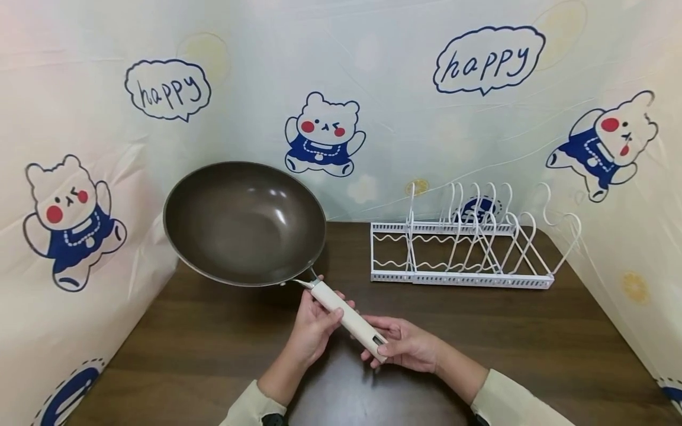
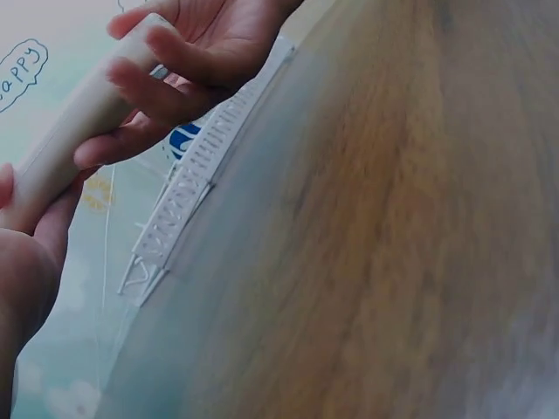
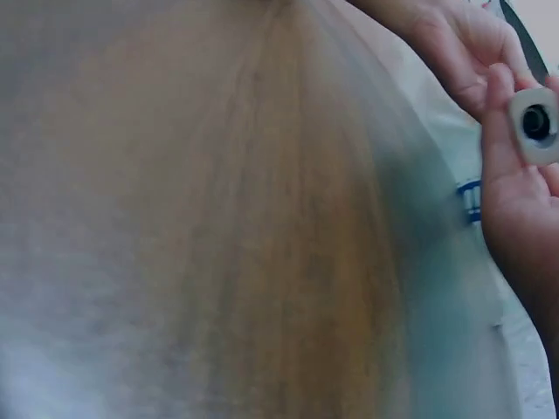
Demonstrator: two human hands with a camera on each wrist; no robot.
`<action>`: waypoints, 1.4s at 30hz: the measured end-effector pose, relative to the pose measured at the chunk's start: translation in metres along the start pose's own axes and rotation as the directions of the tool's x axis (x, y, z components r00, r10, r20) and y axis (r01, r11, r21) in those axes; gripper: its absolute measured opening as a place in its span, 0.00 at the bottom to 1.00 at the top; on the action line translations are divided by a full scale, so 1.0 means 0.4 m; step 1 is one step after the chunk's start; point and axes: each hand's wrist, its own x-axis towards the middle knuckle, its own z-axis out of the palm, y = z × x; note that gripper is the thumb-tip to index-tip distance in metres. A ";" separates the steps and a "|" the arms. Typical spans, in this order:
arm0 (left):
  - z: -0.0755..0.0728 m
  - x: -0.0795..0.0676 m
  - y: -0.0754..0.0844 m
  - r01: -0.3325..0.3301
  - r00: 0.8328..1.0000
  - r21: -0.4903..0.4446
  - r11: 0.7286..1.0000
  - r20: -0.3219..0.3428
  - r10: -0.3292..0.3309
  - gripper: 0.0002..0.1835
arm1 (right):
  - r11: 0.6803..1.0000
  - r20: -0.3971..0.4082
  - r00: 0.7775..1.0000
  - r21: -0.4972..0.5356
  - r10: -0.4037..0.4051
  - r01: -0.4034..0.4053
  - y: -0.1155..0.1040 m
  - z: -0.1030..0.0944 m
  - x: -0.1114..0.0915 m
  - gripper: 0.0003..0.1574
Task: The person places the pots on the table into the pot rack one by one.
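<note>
A wok [image 1: 234, 231] with a brown inside and a cream handle [image 1: 348, 319] is held above the table, its bowl tilted toward me at the left. My left hand [image 1: 315, 328] grips the handle close to the bowl, thumb on top. At the handle's far end, my right hand [image 1: 407, 345] pinches it between thumb and fingers, by the hanging slot. In the left wrist view, the fingers of the right hand [image 2: 196, 61] lie around the handle [image 2: 79, 122]. The handle's round-holed end [image 3: 534, 122] faces the right wrist camera.
A white wire rack [image 1: 460, 278] with several upright curved dividers stands at the back right of the brown wooden table [image 1: 213, 355]. Behind and beside the table hangs a pale cloth [image 1: 394, 130] printed with bears and "happy" bubbles.
</note>
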 end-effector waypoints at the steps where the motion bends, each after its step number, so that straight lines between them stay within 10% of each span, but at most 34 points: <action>1: 0.001 0.001 0.001 0.004 1.000 0.027 1.000 -0.001 -0.004 0.42 | 0.998 -0.028 1.000 -0.066 -0.002 0.000 -0.004 0.001 0.001 0.45; 4: 0.002 0.004 0.002 0.014 1.000 0.106 0.994 -0.014 -0.013 0.44 | 0.933 -0.143 0.990 -0.359 -0.019 -0.034 -0.022 0.013 0.008 0.44; 8: 0.005 0.000 0.000 0.037 0.998 0.191 0.981 -0.060 -0.026 0.41 | 0.661 -0.277 0.959 -0.731 -0.062 -0.169 -0.043 0.055 0.027 0.40; 12: 0.011 -0.011 -0.002 0.060 0.996 0.282 0.957 -0.073 -0.041 0.35 | 0.372 -0.338 0.929 -0.890 -0.154 -0.262 -0.044 0.106 0.043 0.34; 15: 0.017 -0.013 -0.002 0.059 0.997 0.323 0.945 -0.066 -0.040 0.33 | 0.300 -0.362 0.912 -0.907 -0.194 -0.296 -0.039 0.127 0.046 0.31; 21: 0.022 -0.017 0.005 0.075 0.996 0.361 0.929 -0.072 -0.053 0.37 | 0.445 -0.385 0.913 -0.847 -0.136 -0.291 -0.032 0.135 0.038 0.31; 28: 0.027 -0.029 0.024 0.128 0.992 0.352 0.927 -0.051 -0.118 0.39 | 0.792 -0.384 0.923 -0.561 0.010 -0.242 -0.015 0.130 0.019 0.32; 31: 0.026 -0.035 0.038 0.152 0.988 0.361 0.920 -0.026 -0.153 0.40 | 0.891 -0.360 0.930 -0.396 0.070 -0.221 -0.007 0.127 0.014 0.33; 35: 0.023 -0.041 0.050 0.167 0.981 0.375 0.912 0.024 -0.190 0.40 | 0.953 -0.290 0.948 -0.227 0.130 -0.200 0.006 0.121 0.007 0.33; 42: 0.025 -0.050 0.039 0.200 0.973 0.371 0.907 0.036 -0.229 0.39 | 0.967 -0.252 0.959 -0.179 0.131 -0.179 0.023 0.130 -0.010 0.35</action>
